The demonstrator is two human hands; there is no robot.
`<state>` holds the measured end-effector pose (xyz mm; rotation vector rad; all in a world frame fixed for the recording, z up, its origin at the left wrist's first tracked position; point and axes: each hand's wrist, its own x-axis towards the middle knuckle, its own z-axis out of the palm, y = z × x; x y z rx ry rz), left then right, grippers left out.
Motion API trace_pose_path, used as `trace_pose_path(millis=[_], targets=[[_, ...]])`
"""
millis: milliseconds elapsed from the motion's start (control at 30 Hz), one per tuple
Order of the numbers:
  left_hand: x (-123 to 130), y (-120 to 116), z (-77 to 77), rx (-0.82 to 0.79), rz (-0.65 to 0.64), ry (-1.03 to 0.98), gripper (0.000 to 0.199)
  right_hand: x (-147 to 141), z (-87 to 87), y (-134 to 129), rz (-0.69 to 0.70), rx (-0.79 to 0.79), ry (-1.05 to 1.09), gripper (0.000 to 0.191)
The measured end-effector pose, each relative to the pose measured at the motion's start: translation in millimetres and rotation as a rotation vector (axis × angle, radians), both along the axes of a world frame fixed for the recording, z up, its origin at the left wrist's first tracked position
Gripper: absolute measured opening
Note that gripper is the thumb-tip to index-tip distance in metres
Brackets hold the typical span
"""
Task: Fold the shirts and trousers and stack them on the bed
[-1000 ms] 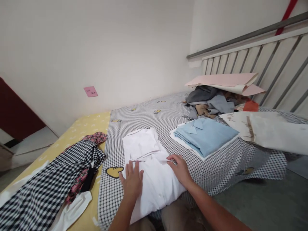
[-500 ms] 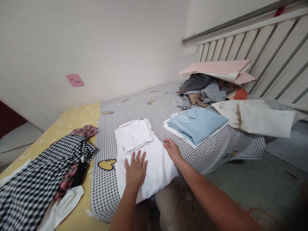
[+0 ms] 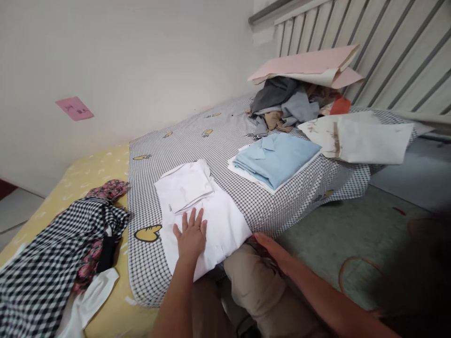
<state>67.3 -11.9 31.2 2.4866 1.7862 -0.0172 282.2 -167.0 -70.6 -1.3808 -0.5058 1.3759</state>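
A white shirt [image 3: 218, 220], partly folded, lies on the checked sheet [image 3: 225, 148] at the bed's front edge. Its upper part is folded over into a smaller rectangle. My left hand [image 3: 190, 234] rests flat on the shirt just below that fold, fingers spread. My right hand [image 3: 266, 244] is low by the shirt's front right corner, close to my knee. The fingers of that hand are mostly hidden, so I cannot tell what they hold or touch. To the right, a folded light blue shirt [image 3: 278, 159] lies on top of folded white cloth [image 3: 234, 170].
A black-and-white checked garment [image 3: 66, 244] and a white cloth [image 3: 93, 295] lie on the yellow sheet [image 3: 95, 157]. Dark and grey clothes [image 3: 278, 101] are heaped under pink card [image 3: 303, 65] by the slatted rail [image 3: 387, 51]. A stained pale sheet [image 3: 373, 141] overhangs the bed.
My right hand has dropped from beside the shirt's right edge to its front corner near my knee. My left hand stays flat on the shirt. The camera view has shifted.
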Motion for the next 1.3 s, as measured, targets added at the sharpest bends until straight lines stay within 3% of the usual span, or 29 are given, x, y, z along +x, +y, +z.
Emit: trace_pose_path(millis=[200, 433, 800, 967, 1033, 1133, 1233, 1300], targets=[[1, -2, 0.2, 0.017, 0.005, -0.002, 0.054, -14, 23.7, 26, 0.008, 0.056, 0.008, 0.047], [2, -3, 0.1, -0.006, 0.013, -0.018, 0.055, -19, 35.9, 23, -0.091, 0.045, -0.003, 0.032], [2, -4, 2.1, -0.058, 0.014, -0.029, 0.056, -16, 22.9, 25, -0.117, 0.085, -0.010, 0.041], [1, -3, -1.4, -0.038, 0.018, -0.041, 0.056, 4, -2.6, 5, -0.066, 0.043, -0.117, 0.052], [1, -2, -2.7, -0.030, 0.015, -0.051, 0.056, 18, -16.3, -6, -0.130, 0.002, -0.223, 0.055], [1, -2, -3.6, -0.030, 0.015, -0.067, 0.056, 36, -23.1, -17, -0.287, 0.056, -0.618, 0.042], [0, -2, -3.8, -0.034, 0.016, -0.085, 0.056, 46, -5.6, -10, -0.290, 0.289, -1.124, 0.016], [0, -2, -3.8, -0.029, 0.016, -0.093, 0.056, 49, 14.7, 3, -0.168, 0.447, -1.413, 0.028]])
